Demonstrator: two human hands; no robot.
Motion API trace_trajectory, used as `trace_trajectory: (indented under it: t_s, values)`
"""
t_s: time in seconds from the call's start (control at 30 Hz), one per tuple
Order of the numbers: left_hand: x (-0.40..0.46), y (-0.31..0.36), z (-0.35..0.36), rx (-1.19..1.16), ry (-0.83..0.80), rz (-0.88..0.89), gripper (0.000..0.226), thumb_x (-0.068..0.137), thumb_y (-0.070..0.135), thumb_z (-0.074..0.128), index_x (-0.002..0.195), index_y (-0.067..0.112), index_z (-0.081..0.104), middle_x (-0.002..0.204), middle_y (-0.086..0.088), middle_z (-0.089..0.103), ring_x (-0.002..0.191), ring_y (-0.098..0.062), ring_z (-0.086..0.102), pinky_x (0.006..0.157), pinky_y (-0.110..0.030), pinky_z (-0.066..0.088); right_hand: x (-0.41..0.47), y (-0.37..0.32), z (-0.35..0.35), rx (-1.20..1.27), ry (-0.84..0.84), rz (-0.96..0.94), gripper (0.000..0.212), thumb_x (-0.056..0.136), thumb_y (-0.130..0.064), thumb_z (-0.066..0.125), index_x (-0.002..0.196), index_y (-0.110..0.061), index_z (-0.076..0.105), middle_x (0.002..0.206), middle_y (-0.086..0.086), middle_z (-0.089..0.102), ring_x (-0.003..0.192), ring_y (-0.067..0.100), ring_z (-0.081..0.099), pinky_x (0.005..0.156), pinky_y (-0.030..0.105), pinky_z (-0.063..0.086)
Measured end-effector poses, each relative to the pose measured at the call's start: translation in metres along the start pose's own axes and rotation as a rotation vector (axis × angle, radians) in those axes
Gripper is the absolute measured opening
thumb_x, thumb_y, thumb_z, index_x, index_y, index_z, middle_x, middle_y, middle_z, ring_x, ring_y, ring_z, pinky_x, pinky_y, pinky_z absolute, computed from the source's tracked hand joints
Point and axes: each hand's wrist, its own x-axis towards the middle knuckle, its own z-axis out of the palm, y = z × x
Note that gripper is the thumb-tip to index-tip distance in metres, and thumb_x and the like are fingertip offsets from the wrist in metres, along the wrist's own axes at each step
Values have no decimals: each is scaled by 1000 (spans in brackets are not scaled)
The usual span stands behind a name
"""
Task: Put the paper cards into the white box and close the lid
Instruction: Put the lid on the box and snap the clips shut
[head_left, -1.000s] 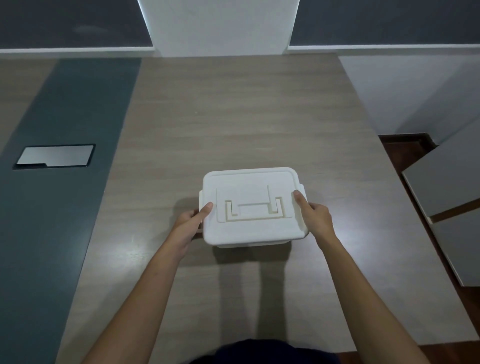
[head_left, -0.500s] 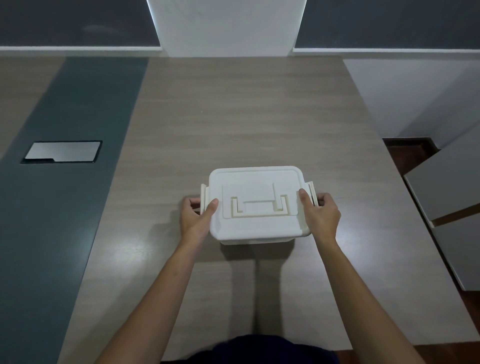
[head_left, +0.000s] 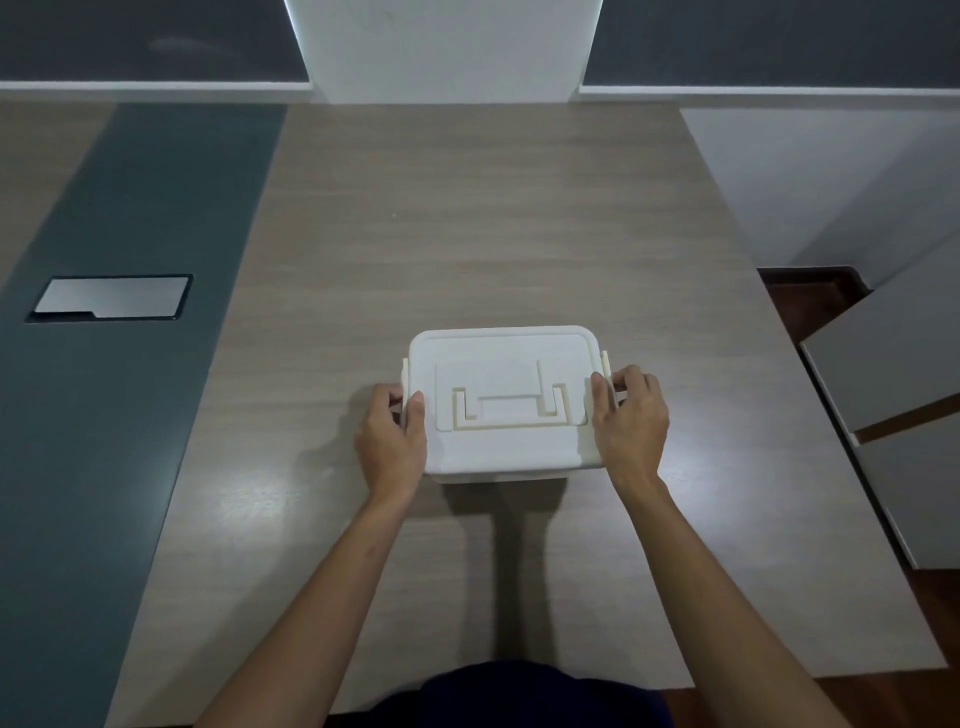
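Observation:
The white box (head_left: 504, 447) stands on the wooden table (head_left: 467, 234) with its lid (head_left: 498, 348) on top, a folded handle flat in the lid's middle. My left hand (head_left: 389, 441) grips the box's left side, thumb on the lid and fingers around the left side latch. On the opposite side my right hand (head_left: 631, 421) does the same, fingers curled over the right latch (head_left: 605, 364). No paper cards are visible; the inside of the box is hidden by the lid.
A dark grey strip (head_left: 119, 364) runs down the table's left part, with a metal cable hatch (head_left: 111, 297) set in it. The table's right edge lies near grey cabinet panels (head_left: 904, 374). A white pillar (head_left: 447, 47) stands behind the far edge.
The lid has settled flat onto the box. Both hands slid from the lid's edges down to the side latches and curled around them.

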Motion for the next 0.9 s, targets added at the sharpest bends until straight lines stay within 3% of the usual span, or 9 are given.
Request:
trace_trajectory:
  t_s: [0.37,0.63,0.9]
  values:
    - [18,1,11,1,8,38,17,91,26,60,97,10,58,85,2,62,72,-23,61,67,-37,52,20,-3,13,68,30,-22,22,93,-28,61,87,-8,60,88,4,58,72,15,48,66,22,32]
    - [64,15,31,55,-26,31,22,91,30,56,94,8,55,90,-10,67,81,-33,61,73,-44,52,61,-17,33,53,19,-8,25,94,-31,58,88,-7,59,89,8,61,76,19,51,67,24,31]
    - [69,18,29,54,-82,-29,25,91,38,55,101,14,55,102,3,65,89,-23,61,76,-35,48,66,-15,31,128,-9,69,33,93,-42,54,92,-10,63,93,3,65,86,18,57,72,25,35]
